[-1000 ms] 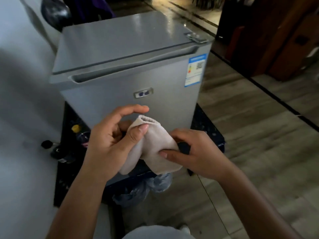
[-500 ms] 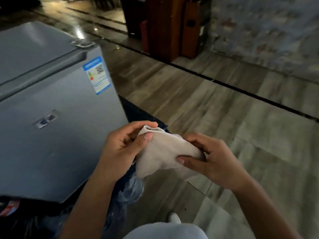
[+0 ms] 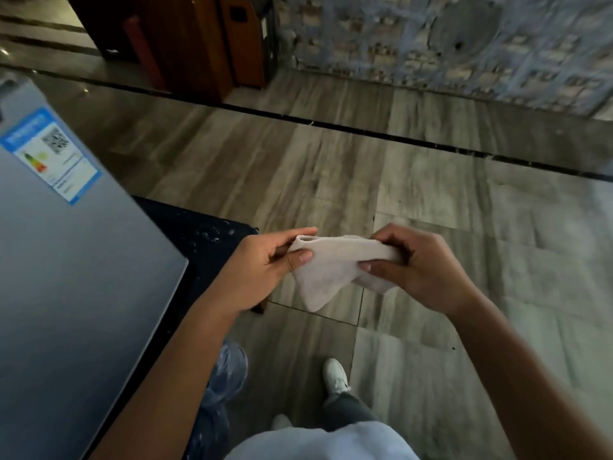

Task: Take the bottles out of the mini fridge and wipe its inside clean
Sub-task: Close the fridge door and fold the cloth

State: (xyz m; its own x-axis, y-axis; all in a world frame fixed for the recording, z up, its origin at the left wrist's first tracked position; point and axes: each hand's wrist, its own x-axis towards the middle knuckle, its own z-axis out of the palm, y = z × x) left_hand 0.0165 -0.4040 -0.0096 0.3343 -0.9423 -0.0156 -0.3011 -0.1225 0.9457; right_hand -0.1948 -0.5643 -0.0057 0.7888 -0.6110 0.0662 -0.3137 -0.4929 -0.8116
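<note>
Bare floor (image 3: pixel 331 180) right of fridge (image 3: pixel 66 277); both hands' grip on cloth (image 3: pixel 326 270).

Grey plank floor (image 3: pixel 331 180), dark wooden cabinet (image 3: pixel 199 38) (possibly doors).

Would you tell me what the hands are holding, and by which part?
Both hold one pale cloth: left hand pinches its left end, right hand grips its right end.

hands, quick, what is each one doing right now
Left hand: closed, pinching one end of the pale beige folded cloth.
Right hand: closed, gripping the cloth's other end.
</note>
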